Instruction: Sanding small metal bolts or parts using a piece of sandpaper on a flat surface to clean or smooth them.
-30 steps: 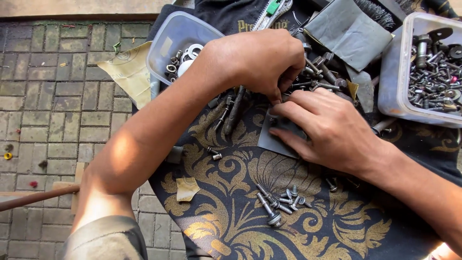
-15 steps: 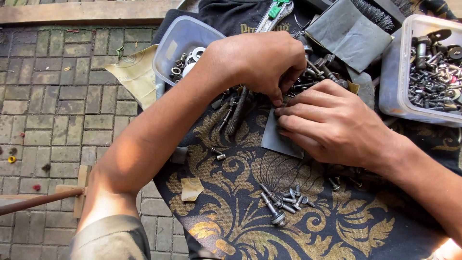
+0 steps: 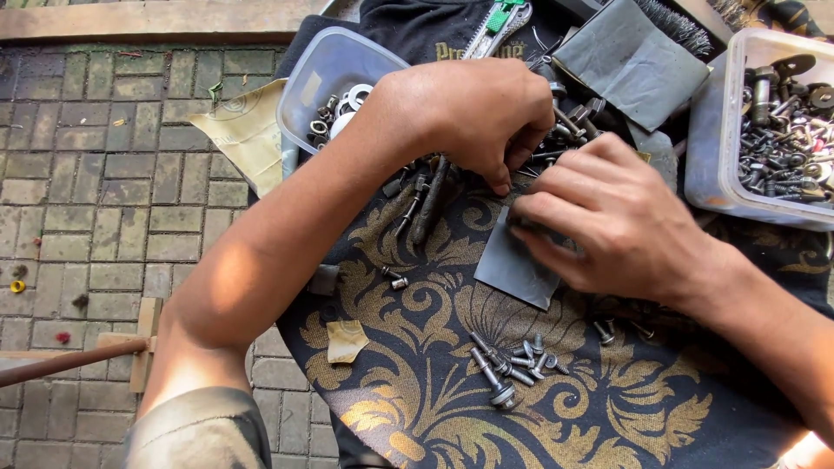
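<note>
Grey sheet [image 3: 512,260] lies pinned under the right hand [image 3: 621,221], fingers pressed flat; left hand [image 3: 473,108] pinches among loose bolts [image 3: 417,195] just beyond; sorting underway; next move likely needs a firm pinch.

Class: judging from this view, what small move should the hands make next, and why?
Probably the left hand should lift one bolt out of the hardware pile its fingertips are in. The right hand already presses the grey sandpaper sheet flat on the patterned cloth, ready for it.
</note>
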